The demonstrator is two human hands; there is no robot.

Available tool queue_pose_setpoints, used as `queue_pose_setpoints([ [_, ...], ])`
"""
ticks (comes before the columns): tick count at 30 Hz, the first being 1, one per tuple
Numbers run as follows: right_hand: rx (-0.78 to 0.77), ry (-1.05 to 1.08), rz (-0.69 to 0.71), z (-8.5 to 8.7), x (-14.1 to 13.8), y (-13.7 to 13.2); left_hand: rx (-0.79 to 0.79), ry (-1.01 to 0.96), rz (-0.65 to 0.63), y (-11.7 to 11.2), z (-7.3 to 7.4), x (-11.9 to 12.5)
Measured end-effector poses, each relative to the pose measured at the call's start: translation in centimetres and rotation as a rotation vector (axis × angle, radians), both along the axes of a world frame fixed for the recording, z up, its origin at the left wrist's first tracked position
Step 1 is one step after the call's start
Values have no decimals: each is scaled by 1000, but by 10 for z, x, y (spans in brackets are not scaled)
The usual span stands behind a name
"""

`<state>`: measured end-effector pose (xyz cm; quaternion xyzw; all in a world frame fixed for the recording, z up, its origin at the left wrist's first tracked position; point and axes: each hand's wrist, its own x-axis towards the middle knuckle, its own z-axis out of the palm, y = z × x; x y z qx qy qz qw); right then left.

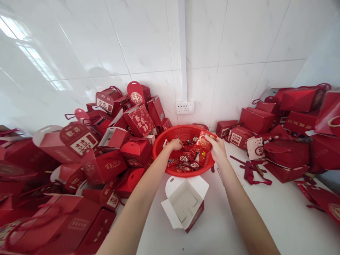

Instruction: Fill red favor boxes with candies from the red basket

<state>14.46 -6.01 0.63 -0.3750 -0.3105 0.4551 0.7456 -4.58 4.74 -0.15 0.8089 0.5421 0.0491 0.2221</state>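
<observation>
A red plastic basket (158, 150) with wrapped sweets (187, 159) in it stands against the wall side of the table. Inside its left part, the fingers of my left hand (175, 144) are drawn together among the sweets; what they hold, if anything, is hidden. At the basket's right rim, my right hand (217, 147) pinches a shiny red packet (203, 140) with gold print. Directly in front of the basket sits a red box (183, 202), its white flaps spread, with nothing visible inside.
Red gift boxes (103, 164) are heaped along the left side. More red boxes (287, 152) pile up at the right, with loose dark red ribbon (249, 171) beside them. A socket (185, 107) is on the tiled wall behind the basket.
</observation>
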Motion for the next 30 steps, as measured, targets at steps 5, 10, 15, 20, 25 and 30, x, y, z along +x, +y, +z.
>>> queue_pose_setpoints([
  [5, -13, -3, 3, -1, 1, 0, -59, 24, 78, -3, 2, 0],
  [10, -13, 1, 5, 0, 0, 0, -53, 27, 145, -3, 1, -2],
  [15, -7, 3, 4, 2, -1, -1, -12, 5, 179, 0, 2, -3],
  [20, -9, -8, 15, 1, -1, -1, -73, 38, 121, 0, -1, -2],
  [25, -11, -13, 14, 0, 0, -1, -107, 31, 14, -1, -5, 2],
  [30, -17, -12, 2, 0, 0, 0, -108, -21, -38, 0, -8, 4],
])
